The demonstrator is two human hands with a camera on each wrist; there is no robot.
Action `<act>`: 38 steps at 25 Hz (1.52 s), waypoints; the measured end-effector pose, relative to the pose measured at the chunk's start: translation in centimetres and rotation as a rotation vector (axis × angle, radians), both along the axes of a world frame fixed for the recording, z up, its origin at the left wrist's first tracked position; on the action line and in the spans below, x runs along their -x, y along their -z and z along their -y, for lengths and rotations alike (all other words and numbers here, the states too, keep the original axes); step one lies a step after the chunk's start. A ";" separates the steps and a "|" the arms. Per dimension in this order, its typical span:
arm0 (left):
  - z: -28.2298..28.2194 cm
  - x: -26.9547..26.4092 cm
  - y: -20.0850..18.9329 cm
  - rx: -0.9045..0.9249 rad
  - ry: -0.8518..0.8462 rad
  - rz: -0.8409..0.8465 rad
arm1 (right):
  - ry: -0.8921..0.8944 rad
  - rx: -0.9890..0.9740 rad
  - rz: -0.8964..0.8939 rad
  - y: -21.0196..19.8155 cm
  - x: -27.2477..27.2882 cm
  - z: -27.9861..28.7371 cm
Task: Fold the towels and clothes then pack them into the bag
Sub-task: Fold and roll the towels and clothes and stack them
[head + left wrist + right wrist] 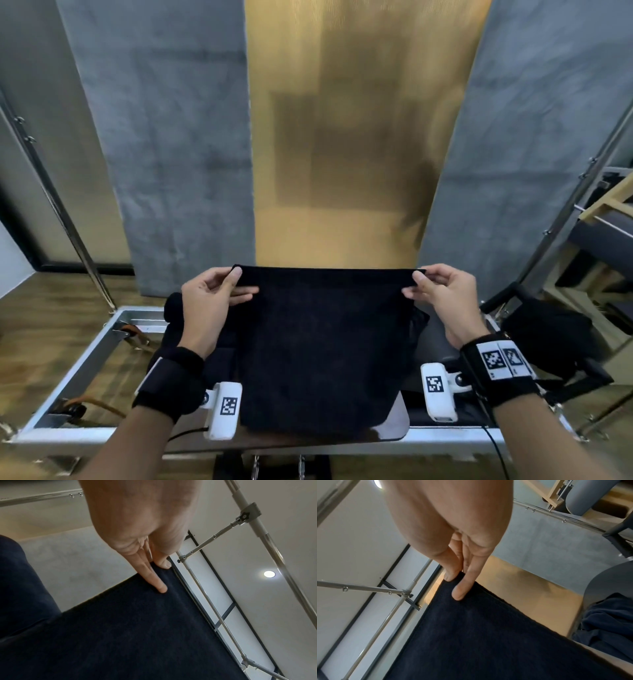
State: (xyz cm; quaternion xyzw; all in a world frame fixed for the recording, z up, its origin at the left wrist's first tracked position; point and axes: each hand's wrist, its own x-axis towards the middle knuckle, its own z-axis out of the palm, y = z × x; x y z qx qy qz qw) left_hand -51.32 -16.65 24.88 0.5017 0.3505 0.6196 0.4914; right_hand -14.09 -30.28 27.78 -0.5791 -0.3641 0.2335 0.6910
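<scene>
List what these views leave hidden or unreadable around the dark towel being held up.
- Head view: the table top behind the dark towel is covered by it.
- Head view: the dark heap at right is too shadowed to name as bag or clothes.
- Wrist views: each hand's inner fingers are hidden by the palm.

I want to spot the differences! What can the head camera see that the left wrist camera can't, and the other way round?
Only the head view shows the right hand pinching the dark towel's other top corner, the wrist straps, and the metal-framed table. Only the left wrist view shows a round ceiling light and thin metal poles overhead. Both show the left hand pinching its corner of the towel.
</scene>
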 end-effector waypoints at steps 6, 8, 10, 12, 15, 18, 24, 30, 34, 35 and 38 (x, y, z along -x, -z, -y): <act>-1.5 -1.0 -1.8 -0.097 0.017 0.042 | -0.019 -0.146 0.022 -1.9 0.8 -1.7; -1.1 -0.5 -1.0 -0.104 0.039 0.018 | -0.023 -0.151 0.000 -1.0 0.8 -0.9; 0.1 0.4 1.3 -0.082 0.083 -0.018 | -0.037 -0.122 -0.052 1.5 1.1 0.6; 2.0 1.7 5.1 0.018 0.138 -0.031 | -0.072 -0.041 -0.104 5.6 1.8 2.4; 5.2 3.4 12.2 0.242 0.092 -0.212 | -0.092 0.262 -0.138 13.1 3.5 5.6; 8.2 4.5 17.6 0.412 0.084 -0.613 | -0.142 0.616 -0.136 19.5 5.1 8.6; 7.8 2.8 18.7 0.252 0.086 -1.181 | -0.064 0.689 0.045 21.6 4.0 7.4; 2.8 -4.9 17.9 0.044 0.184 -1.028 | -0.066 0.610 0.116 20.2 1.3 -1.3; -1.1 -8.4 18.7 0.054 0.348 -1.218 | -0.048 0.633 0.344 19.5 0.5 -7.5; -2.1 -9.2 18.8 0.067 0.390 -1.271 | -0.054 0.656 0.437 19.5 0.5 -8.8; -4.3 -11.2 18.9 0.068 0.572 -1.513 | -0.132 0.768 0.649 19.9 0.1 -11.9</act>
